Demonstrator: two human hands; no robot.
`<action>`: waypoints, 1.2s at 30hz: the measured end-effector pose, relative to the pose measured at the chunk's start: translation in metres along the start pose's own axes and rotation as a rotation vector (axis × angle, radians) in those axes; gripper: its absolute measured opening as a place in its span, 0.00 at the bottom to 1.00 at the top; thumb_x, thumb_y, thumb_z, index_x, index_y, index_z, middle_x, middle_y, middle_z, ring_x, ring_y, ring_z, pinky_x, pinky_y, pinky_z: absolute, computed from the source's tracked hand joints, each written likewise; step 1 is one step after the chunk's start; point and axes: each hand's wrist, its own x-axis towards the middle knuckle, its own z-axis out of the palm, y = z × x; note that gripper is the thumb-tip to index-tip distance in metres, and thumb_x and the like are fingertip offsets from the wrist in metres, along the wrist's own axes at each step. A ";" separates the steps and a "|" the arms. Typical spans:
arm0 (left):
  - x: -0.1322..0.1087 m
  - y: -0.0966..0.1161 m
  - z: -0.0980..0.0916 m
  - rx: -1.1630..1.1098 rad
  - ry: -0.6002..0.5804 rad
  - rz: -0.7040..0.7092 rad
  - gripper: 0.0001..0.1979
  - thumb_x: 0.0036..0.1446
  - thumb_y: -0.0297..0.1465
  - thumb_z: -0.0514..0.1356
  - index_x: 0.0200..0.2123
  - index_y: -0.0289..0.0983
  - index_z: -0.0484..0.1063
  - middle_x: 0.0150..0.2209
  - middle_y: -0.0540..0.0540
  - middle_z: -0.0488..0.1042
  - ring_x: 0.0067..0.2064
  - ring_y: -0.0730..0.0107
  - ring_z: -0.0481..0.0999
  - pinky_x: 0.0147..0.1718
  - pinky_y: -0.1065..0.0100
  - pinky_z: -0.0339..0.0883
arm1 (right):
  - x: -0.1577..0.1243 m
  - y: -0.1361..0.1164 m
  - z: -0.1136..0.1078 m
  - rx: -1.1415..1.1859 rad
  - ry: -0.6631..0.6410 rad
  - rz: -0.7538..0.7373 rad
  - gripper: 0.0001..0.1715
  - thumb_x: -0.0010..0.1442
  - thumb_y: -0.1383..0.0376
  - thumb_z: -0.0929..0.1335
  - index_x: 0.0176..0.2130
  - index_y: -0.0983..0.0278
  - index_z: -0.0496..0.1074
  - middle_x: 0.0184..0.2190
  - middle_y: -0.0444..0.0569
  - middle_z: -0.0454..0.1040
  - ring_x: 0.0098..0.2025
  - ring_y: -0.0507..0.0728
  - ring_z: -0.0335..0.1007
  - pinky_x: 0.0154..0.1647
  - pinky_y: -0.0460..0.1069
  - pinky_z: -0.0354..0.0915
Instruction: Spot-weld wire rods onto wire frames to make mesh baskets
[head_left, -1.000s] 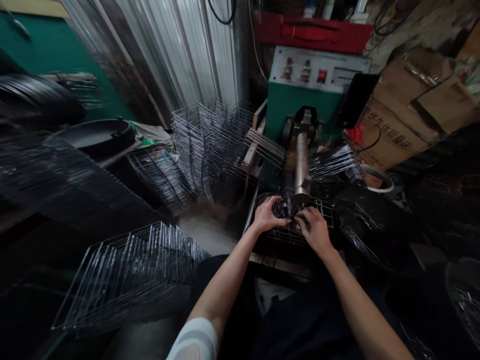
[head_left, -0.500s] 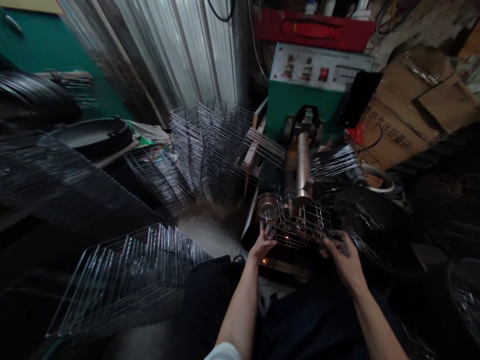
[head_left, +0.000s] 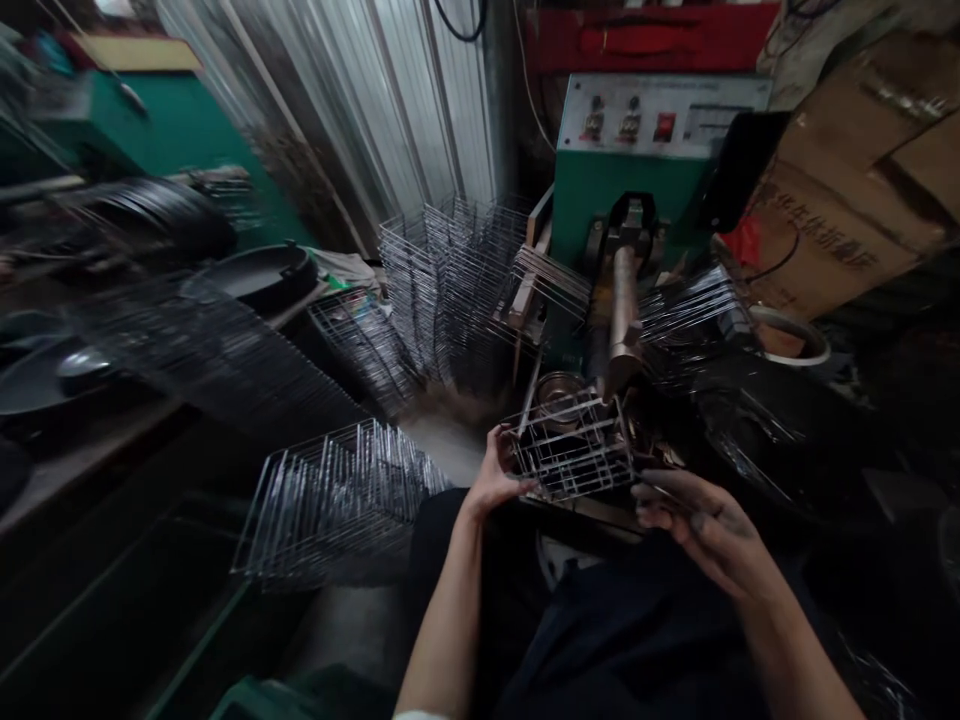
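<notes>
My left hand [head_left: 501, 474] grips the left end of a small wire rack [head_left: 577, 450], thumb and fingers around its edge. The rack is tilted, below the metal cylinder [head_left: 623, 320] of a green machine [head_left: 570, 190]. Near the rack's right end, my right hand [head_left: 694, 515] has its fingers closed; what they hold, if anything, is blurred. A round metal dish [head_left: 559, 393] sits behind the rack, partly covered by it.
Stacked wire racks stand at the left [head_left: 345, 495] and behind [head_left: 442, 280]. Loose wires [head_left: 686, 315] lie right of the cylinder. A black phone-like object [head_left: 742, 170] is fixed at the machine's front. A cardboard box [head_left: 832, 210] stands at the right.
The rack has moved left and come away from under the cylinder, tilting in my left hand. My right hand has drawn slightly nearer to me. The view has turned left.
</notes>
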 end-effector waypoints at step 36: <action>0.036 0.033 0.112 0.435 -0.140 0.310 0.37 0.34 0.30 0.72 0.50 0.42 0.65 0.61 0.38 0.61 0.62 0.49 0.67 0.53 0.54 0.70 | 0.045 0.051 -0.008 -1.074 -0.046 -0.630 0.20 0.68 0.73 0.63 0.54 0.60 0.74 0.46 0.50 0.79 0.46 0.59 0.75 0.49 0.56 0.72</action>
